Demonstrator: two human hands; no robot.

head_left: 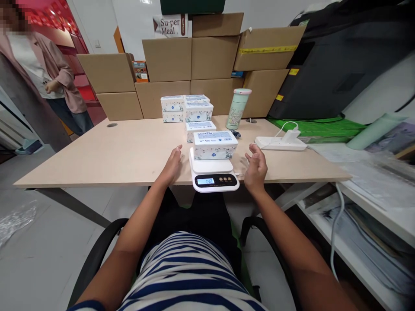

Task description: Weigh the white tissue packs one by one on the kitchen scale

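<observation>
A white digital kitchen scale (214, 165) sits at the table's front edge, its lit display showing what looks like 142. On its platform rests a white pack of tissues (215, 146) with blue print. To the left of the scale is my left hand (171, 166), fingers stretched and touching nothing. My right hand (256, 167) hovers on the other side, fingers loosely curled and apart, nothing in it. Behind the scale stand several more tissue packs (198, 113), some stacked in pairs.
A green tumbler (238, 110) stands behind the scale, near a white power strip (280, 143). Cardboard boxes (167, 60) line the table's (129, 155) back. A large black case (330, 73) leans at the right. A person (48, 77) stands at far left.
</observation>
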